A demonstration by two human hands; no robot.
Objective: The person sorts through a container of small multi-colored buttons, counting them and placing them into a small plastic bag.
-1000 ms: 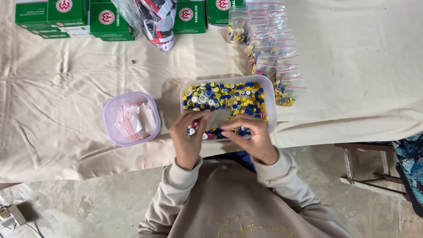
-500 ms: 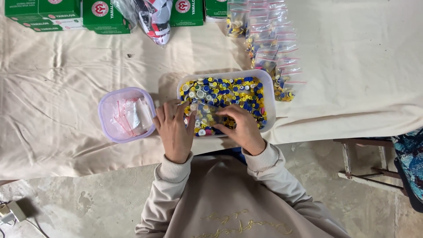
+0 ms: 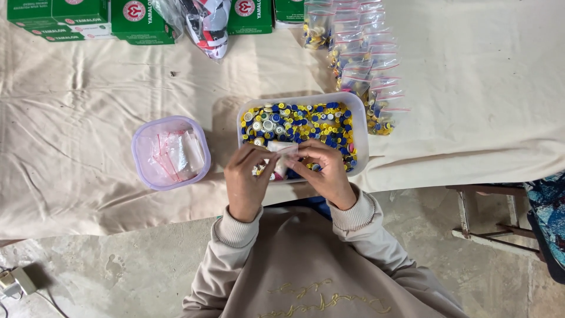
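— What have the hands got?

— Both pinch one small clear bag (image 3: 281, 154) — the left hand (image 3: 246, 179) by its left edge, the right hand (image 3: 322, 172) by its right, fingers closed on the plastic. It hangs over the near rim of the white tub (image 3: 360, 126) of blue, yellow and white buttons (image 3: 306, 121).

— And round about?

— At nine o'clock from the tub, apart from it, a lilac tub (image 3: 140, 144) of empty little bags. At one o'clock, a row of filled bags (image 3: 362, 59), its near end touching the tub's corner. At eleven, green boxes (image 3: 141, 20) and a crumpled wrapper (image 3: 206, 26). Everything sits on cream cloth (image 3: 76, 106).

— Anything blocking the view?

— The hands cover the tub's near edge and some buttons.
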